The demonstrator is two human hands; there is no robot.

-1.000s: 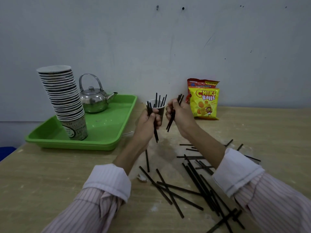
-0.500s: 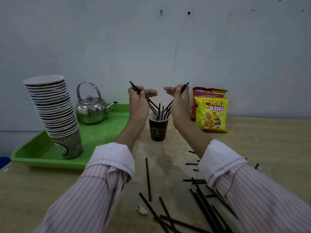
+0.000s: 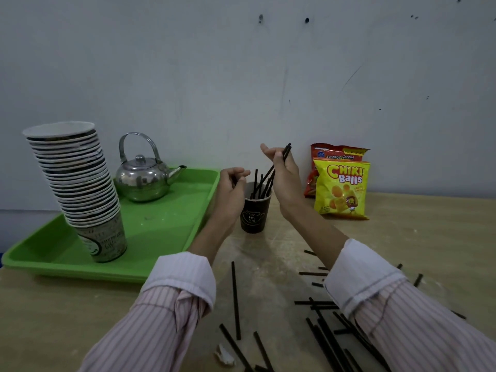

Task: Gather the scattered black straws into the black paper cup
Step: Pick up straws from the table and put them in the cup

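Observation:
The black paper cup [image 3: 253, 214] stands upright on the wooden table, with several black straws [image 3: 255, 183] sticking out of it. My right hand [image 3: 285, 181] is above the cup's right rim and grips a small bunch of straws [image 3: 286, 151]; their lower ends slant down into the cup. My left hand [image 3: 231, 189] is just left of the cup, its fingers loosely curled, and no straw shows in it. Several more scattered straws [image 3: 323, 302] lie on the table under my right forearm. One long single straw [image 3: 235, 299] lies between my arms.
A green tray [image 3: 166, 237] to the left carries a tall leaning stack of paper cups [image 3: 76, 189] and a steel kettle [image 3: 143, 179]. Two snack bags [image 3: 341, 190] lean on the wall right of the cup. A crumpled paper scrap [image 3: 225, 357] lies near the front edge.
My left hand has dropped from above the cup to its left side, and the straws it held no longer show in it. My right hand still holds its bunch over the cup.

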